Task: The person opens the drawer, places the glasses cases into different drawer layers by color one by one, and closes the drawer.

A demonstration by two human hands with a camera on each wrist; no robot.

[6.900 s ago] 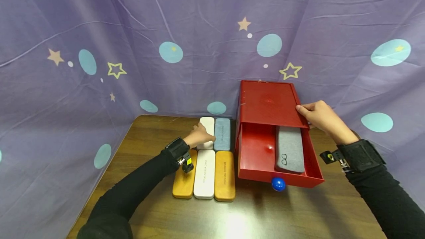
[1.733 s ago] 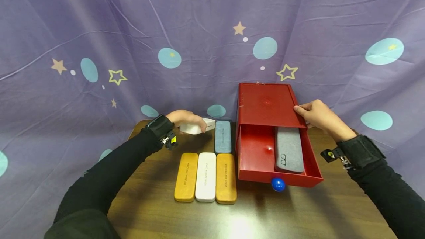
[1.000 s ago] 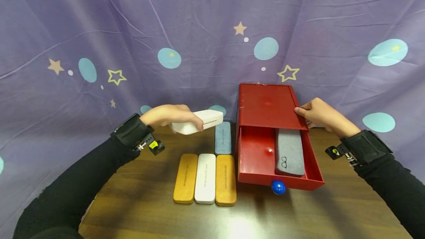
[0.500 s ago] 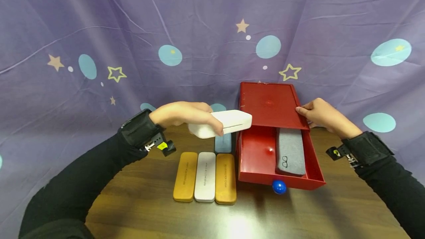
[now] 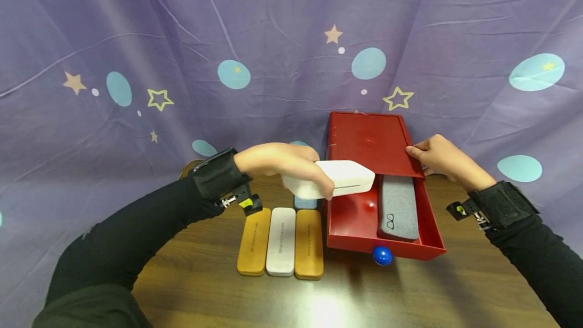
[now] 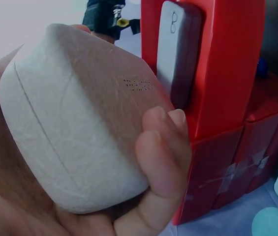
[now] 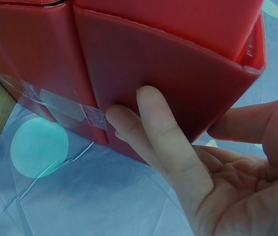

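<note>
My left hand [image 5: 291, 166] grips a white glasses case [image 5: 343, 178] and holds it in the air, its right end over the left part of the open red drawer [image 5: 352, 219]. In the left wrist view my fingers [image 6: 163, 142] curl round the white case [image 6: 79, 123], with the drawer [image 6: 222, 73] beyond. A grey case [image 5: 398, 206] with a spectacles logo lies on the drawer's right side. My right hand [image 5: 437, 158] holds the right edge of the red box [image 5: 369, 138], thumb on top. Its fingers [image 7: 163, 132] press the box's side wall [image 7: 153, 69].
Three cases lie side by side left of the drawer: mustard [image 5: 253, 239], white [image 5: 281, 239], mustard [image 5: 308, 242]. A blue-grey case [image 5: 304, 202] behind them is partly hidden. The drawer has a blue knob [image 5: 381, 255]. A purple curtain [image 5: 227, 39] rings the wooden table [image 5: 346, 292].
My left hand picked the white case up from the back row beside the blue-grey case, lifted it and carried it right to the drawer. My right hand stayed on the box.
</note>
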